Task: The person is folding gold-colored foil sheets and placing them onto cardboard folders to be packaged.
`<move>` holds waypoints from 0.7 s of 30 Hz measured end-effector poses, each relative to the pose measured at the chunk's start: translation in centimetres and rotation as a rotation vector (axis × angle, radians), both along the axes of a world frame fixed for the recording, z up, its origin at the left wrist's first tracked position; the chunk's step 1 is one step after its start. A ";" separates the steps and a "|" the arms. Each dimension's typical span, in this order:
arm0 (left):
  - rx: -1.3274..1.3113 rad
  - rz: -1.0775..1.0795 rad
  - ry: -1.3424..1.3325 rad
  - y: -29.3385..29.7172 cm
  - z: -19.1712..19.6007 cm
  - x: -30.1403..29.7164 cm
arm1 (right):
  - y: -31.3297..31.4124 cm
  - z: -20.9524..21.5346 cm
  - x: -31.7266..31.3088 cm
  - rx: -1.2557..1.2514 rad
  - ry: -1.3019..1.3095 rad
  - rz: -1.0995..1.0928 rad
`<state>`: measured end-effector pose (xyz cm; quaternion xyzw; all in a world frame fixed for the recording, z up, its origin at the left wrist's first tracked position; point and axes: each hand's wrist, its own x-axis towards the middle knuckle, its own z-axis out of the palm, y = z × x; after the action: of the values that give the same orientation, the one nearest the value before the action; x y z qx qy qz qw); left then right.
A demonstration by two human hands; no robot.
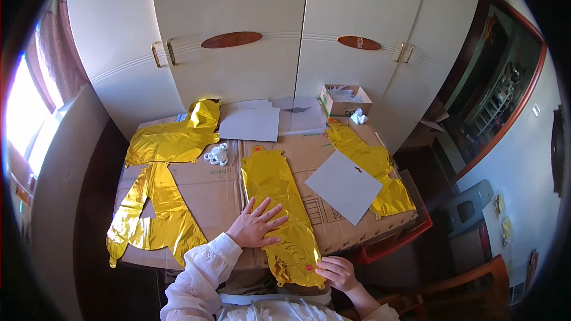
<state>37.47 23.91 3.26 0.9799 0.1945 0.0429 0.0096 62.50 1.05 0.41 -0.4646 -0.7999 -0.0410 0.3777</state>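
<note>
A flat, uninflated gold foil balloon (276,181) lies lengthwise on the cardboard in front of me, its near end hanging past the edge toward my lap. My left hand (256,226) rests on it with spread fingers, palm down. At its lower right corner, near a small red spot, my right hand (338,272) pinches the foil's edge; the thumb is mostly hidden. To the left lies an A-shaped gold foil balloon (157,235), with another crumpled gold foil balloon (160,142) just beyond it. A white card (344,187) partly covers a further gold foil balloon (351,142) at the right.
Flattened cardboard (214,202) covers the table. Curled white ribbon (217,154) sits left of the middle balloon. White sheets (250,122) lie at the back, beside a small open box (348,106) and a white bundle (358,116). Cabinet doors (232,6) rise behind. A wooden chair (476,288) stands right.
</note>
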 end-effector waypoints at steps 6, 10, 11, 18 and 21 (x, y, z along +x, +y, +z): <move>0.010 -0.008 -0.002 0.2 -0.1 0.1 | 0.2 -0.7 1.1 -0.009 -0.096 0.027; 0.015 -0.019 -0.001 0.2 0.2 0.2 | 1.7 -2.0 5.4 -0.088 -0.325 -0.034; 0.016 -0.013 0.000 0.2 0.2 0.0 | 2.4 -1.0 5.8 -0.135 -0.302 -0.069; -0.058 0.022 -0.134 -0.4 1.2 -0.9 | 6.7 3.0 8.3 -0.424 -0.399 -0.324; -0.090 0.049 -0.203 -1.1 2.8 -1.8 | 5.6 2.7 8.2 -0.475 -0.454 -0.389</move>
<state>35.71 22.82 6.04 0.9641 0.2181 0.1331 0.0722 70.70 6.61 3.09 -0.6614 -0.7473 -0.0275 0.0580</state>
